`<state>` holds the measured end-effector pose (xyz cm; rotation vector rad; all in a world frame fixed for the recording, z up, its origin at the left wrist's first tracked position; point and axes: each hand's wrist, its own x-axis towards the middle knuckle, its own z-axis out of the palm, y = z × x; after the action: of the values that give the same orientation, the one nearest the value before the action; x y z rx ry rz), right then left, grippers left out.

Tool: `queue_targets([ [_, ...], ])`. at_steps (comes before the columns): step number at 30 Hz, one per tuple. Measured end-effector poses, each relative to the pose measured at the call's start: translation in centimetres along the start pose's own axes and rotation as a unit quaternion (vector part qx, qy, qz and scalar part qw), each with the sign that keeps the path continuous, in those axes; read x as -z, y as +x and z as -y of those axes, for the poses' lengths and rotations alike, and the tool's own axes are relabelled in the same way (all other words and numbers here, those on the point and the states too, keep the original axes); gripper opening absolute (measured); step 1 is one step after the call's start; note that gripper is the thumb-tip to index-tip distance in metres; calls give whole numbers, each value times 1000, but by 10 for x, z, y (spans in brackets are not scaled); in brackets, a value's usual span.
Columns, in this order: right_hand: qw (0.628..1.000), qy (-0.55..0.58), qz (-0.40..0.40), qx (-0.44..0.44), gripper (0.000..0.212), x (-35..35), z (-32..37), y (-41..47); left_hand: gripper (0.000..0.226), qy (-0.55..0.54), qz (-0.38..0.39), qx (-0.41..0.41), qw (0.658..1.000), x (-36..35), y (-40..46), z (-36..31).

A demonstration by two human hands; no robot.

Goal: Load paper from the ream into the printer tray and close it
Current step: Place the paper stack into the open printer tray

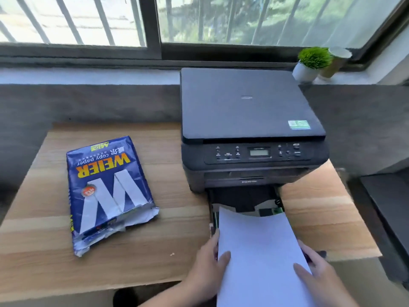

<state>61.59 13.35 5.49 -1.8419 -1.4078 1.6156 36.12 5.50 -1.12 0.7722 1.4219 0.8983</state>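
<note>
Both hands clamp one paper stack (259,247): left hand (207,270), right hand (318,273) on its long edges; far end over the pulled-out printer tray (213,214); thin, floppy, slippery sheets, probably few; grip edges, keep level.

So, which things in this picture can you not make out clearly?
- Printer tray floor, head view: hidden by the paper stack; whether paper already lies inside cannot be told.
- Paper stack's near end: cut off by the bottom edge.
- Right hand fingers: mostly hidden beneath the stack.
- Control panel labels and display on the printer: too small to read.
- Sheets left in the torn ream: hidden by its wrapper.
</note>
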Motion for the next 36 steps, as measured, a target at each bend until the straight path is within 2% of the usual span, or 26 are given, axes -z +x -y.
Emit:
queue_targets([
  [2,999,-26,15,39,50,23,-8,21,51,-14,-21,10,1000,-25,8,-6],
  [5,998,-10,50,34,55,44,-11,55,43,-36,-64,36,997,-51,20,-13],
  [10,995,-10,78,54,52,43,-4,100,47,-35,-164,58,984,-63,37,-12],
  [15,994,3,94,59,49,36,-6,138,52,-10,-226,101,969,-63,55,-9],
  [21,989,1,105,108,52,32,-7,157,52,-1,-255,67,965,-73,55,-10],
  [26,985,52,122,110,51,37,-15,161,54,12,-300,13,954,-77,47,-7],
  [29,985,76,113,104,50,39,-27,159,59,35,-302,-29,952,-78,45,-7],
  [36,993,27,79,82,50,24,-28,163,56,48,-303,45,951,-69,70,11],
])
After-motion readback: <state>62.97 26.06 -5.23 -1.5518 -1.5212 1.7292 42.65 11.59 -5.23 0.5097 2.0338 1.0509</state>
